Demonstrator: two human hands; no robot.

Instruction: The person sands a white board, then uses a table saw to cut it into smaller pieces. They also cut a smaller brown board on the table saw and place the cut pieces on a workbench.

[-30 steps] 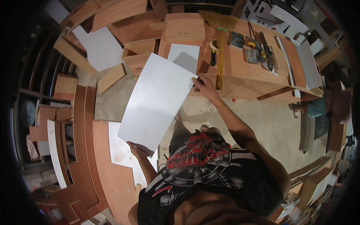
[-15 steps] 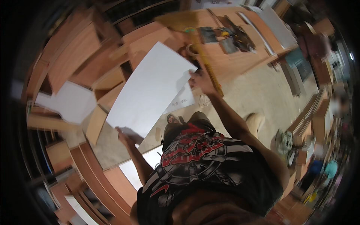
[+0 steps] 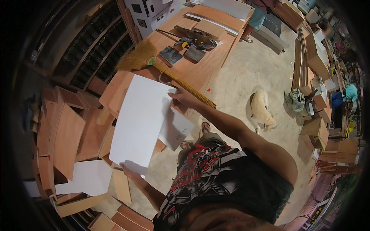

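Note:
A white rectangular panel is held up in front of me, tilted, its long side running away from my body. My left hand grips its near end, fingers mostly under the edge. Closed on the far right edge is my right hand. Partly hidden below the panel, a smaller white board with handwriting shows beside my feet. A straw broom lies just beyond the panel, its handle passing my right hand.
A plywood-topped bench carries dark square pads and a tool with yellow parts. A dog lies on the concrete floor at right. Wooden boxes and white pieces crowd the left. Another person stands at the far right.
My view has turned right, bringing the dog and more floor into sight. Both hands keep hold of the white panel, which now appears lower and more upright in the picture.

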